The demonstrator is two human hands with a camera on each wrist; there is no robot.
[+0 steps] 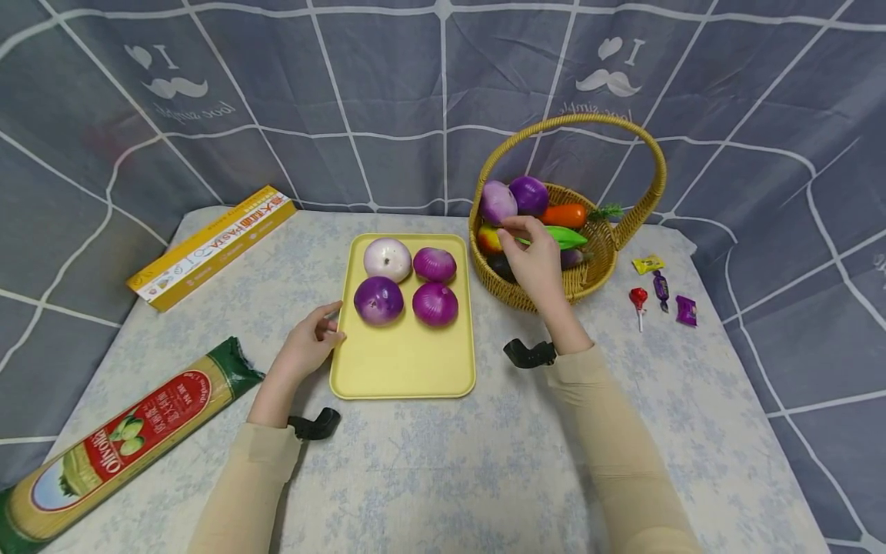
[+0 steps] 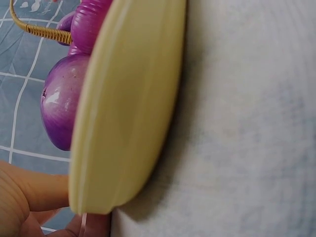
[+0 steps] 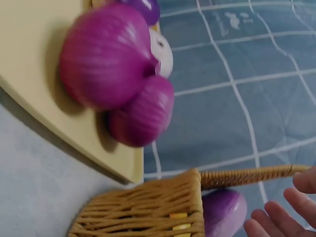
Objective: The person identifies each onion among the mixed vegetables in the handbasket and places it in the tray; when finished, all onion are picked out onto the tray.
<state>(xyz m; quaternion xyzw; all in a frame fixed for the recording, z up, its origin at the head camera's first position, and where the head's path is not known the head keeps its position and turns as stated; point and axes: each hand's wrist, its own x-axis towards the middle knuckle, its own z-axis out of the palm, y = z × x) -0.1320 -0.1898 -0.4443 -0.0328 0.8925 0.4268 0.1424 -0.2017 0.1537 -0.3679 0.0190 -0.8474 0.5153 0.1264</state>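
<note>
A yellow tray [image 1: 401,362] bears two ribbed purple onions [image 1: 435,304], a pale round vegetable [image 1: 388,260] and a glossy purple round one [image 1: 378,301]. My left hand [image 1: 310,338] pinches the tray's left rim; thumb and fingers show around its edge in the left wrist view. Over the front of a wicker basket [image 1: 602,269] hovers my right hand [image 1: 536,258], fingers loosely bent with nothing between them. Inside the basket lie a pale purple vegetable [image 1: 498,202], a dark purple one [image 1: 529,195], a carrot [image 1: 566,215] and a green pepper [image 1: 564,237], which the right hand partly covers.
The basket's tall handle [image 1: 571,119] arches above its contents. Right of it lie a lollipop [image 1: 638,298] and wrapped candies [image 1: 661,288]. A pasta box [image 1: 214,248] and a long bag of spaghetti [image 1: 124,442] lie at left. A grey checked cloth [image 1: 388,100] hangs behind.
</note>
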